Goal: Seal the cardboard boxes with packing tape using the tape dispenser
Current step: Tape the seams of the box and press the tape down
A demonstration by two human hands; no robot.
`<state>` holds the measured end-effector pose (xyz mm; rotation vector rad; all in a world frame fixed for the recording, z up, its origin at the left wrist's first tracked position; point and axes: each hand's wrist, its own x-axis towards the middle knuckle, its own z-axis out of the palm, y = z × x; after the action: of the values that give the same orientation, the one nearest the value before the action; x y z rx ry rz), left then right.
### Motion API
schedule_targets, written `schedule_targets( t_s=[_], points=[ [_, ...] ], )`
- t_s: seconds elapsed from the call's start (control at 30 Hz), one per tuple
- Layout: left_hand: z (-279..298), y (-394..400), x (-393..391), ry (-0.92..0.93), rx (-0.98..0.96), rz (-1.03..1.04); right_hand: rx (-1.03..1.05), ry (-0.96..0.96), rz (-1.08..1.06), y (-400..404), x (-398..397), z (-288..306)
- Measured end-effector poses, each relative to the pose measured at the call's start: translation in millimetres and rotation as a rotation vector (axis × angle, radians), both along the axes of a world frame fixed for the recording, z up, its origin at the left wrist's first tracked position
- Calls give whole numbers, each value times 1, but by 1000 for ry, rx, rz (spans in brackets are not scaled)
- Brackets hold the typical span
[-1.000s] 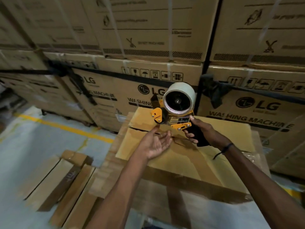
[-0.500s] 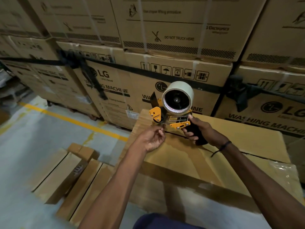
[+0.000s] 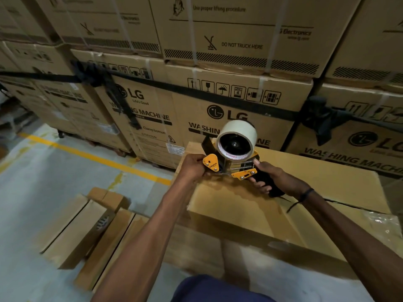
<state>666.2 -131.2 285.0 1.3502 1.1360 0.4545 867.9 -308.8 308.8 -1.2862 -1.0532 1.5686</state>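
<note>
Sealing looks barely begun: the right hand (image 3: 275, 178) grips the tape dispenser (image 3: 233, 158) handle, the left hand (image 3: 193, 167) pinches its front end, and the cardboard box (image 3: 272, 212) seam shows no new tape.

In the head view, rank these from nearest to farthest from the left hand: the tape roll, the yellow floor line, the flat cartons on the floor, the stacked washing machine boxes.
Measured from the left hand:
1. Tape roll, just right, on the dispenser.
2. Flat cartons, lower left on the floor.
3. Yellow floor line and washing machine boxes, left and behind: too close to call.
</note>
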Motion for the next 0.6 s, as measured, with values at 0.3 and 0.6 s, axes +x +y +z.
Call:
schedule_targets(
  t_s=[0.3,0.6],
  points=[
    [-12,18,-43,126,378,152,-12,-139,64,-14,49,-5],
    [-21,38,-51,74,503,96,-10,-255,28,-27,83,3]
  ],
)
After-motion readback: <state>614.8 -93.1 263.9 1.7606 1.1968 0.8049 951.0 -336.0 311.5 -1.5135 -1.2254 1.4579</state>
